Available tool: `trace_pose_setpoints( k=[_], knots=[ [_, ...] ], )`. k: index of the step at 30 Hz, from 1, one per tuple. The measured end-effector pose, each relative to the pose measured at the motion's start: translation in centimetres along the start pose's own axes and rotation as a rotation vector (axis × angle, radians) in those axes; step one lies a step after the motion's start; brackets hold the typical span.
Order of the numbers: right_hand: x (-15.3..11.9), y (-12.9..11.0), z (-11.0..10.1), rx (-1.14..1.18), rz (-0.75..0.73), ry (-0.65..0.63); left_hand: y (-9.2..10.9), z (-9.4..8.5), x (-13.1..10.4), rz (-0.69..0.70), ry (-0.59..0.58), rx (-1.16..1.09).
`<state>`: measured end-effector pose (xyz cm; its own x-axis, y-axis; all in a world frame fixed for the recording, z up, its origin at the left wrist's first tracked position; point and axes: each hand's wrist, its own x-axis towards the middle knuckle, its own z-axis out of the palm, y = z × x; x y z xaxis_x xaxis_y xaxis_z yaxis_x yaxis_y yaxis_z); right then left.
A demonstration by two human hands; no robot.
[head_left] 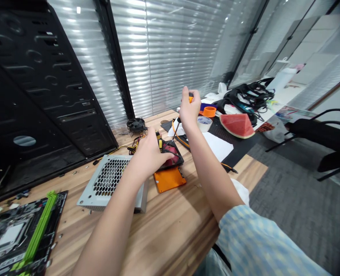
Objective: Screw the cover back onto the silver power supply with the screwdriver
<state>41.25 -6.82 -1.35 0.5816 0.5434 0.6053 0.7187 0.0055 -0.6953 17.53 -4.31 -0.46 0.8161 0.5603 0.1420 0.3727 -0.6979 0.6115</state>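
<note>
My right hand is wrapped around the orange and black handle of a screwdriver. Its thin shaft slants down, and the tip is at the far corner of a computer fan with a black square frame and dark red blades. My left hand grips that fan from the left, thumb across its near side; the other fingers are partly hidden. Just in front of the fan, partly under its edge, lies a flat orange drive. A grey power supply sits left of the fan, partly behind my left forearm.
A black computer case stands at the left, with a motherboard before it. A black cooler is by the window blinds. Tape rolls, paper and a watermelon slice lie on a dark mat at the right.
</note>
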Motion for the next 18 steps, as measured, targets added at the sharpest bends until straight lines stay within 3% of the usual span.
trace_pose_setpoints(
  k=[5,12,18],
  knots=[
    [0.3,0.1,2.0,0.189,0.082,0.155,-0.9,-1.2,0.0,0.014,-0.151,-0.092],
    [-0.4,-0.4,1.7,0.636,0.201,-0.116,-2.0,-1.6,0.6,0.013,-0.173,-0.133],
    [0.1,1.3,1.2,0.793,0.144,-0.096,-2.2,-1.6,0.7,0.032,-0.178,-0.131]
  ],
)
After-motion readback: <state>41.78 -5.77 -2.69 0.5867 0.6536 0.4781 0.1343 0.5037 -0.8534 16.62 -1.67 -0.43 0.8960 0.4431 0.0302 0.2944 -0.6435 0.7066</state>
